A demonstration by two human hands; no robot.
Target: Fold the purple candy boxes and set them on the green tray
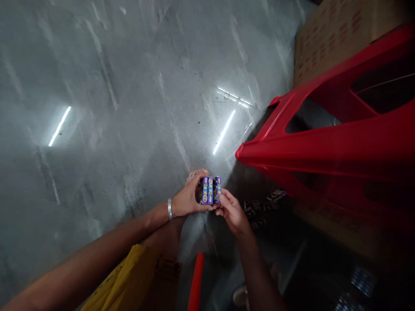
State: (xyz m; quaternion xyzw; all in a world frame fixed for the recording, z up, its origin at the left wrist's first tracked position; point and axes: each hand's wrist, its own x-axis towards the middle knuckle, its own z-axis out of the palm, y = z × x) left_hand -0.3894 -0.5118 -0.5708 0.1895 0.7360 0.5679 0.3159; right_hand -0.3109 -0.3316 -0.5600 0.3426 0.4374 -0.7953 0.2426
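Three small purple boxes (210,190) with colourful print stand side by side, pressed together between both hands. My left hand (187,199), with a silver bangle on its wrist, has fingers curled round the left side and top of the boxes. My right hand (231,211) grips them from the right with thumb and fingers closed. Both hands are held low over the grey polished floor (129,108).
A red plastic stool or crate (330,142) lies tilted at the right, close to the hands. A brown carton (337,34) sits behind it. More printed packets (262,206) lie on the floor under the stool. A red bar (196,280) and yellow clothing (126,280) are below.
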